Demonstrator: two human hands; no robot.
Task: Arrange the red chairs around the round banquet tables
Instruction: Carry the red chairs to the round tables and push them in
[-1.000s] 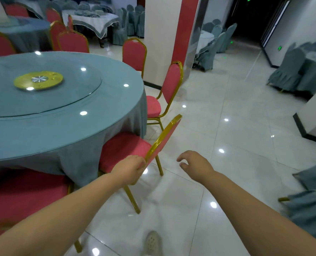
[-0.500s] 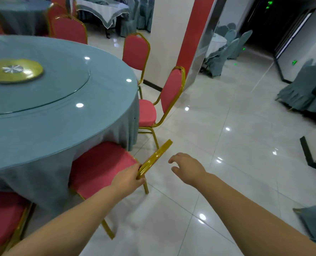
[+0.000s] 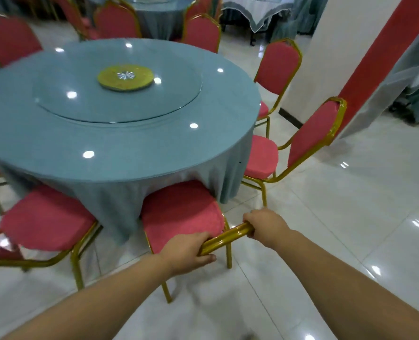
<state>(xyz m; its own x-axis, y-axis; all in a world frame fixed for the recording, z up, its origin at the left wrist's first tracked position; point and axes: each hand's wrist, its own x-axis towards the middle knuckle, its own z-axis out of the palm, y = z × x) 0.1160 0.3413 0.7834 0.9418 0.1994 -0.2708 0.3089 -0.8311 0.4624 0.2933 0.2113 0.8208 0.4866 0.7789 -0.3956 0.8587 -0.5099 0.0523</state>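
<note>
At the lower centre of the frame, the gold top rail of a red chair [image 3: 181, 217] is gripped by both hands: the left hand [image 3: 186, 251] is curled round its nearer end and the right hand [image 3: 265, 227] round its farther end. The chair's seat is tucked under the hanging blue cloth of the round desk [image 3: 120, 143]. A second red chair [image 3: 304, 141] is seen at centre right, a third [image 3: 44, 219] at lower left.

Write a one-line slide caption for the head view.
Both hands, left and right, grip the gold top rail of a red chair tucked at the round banquet table.
</note>
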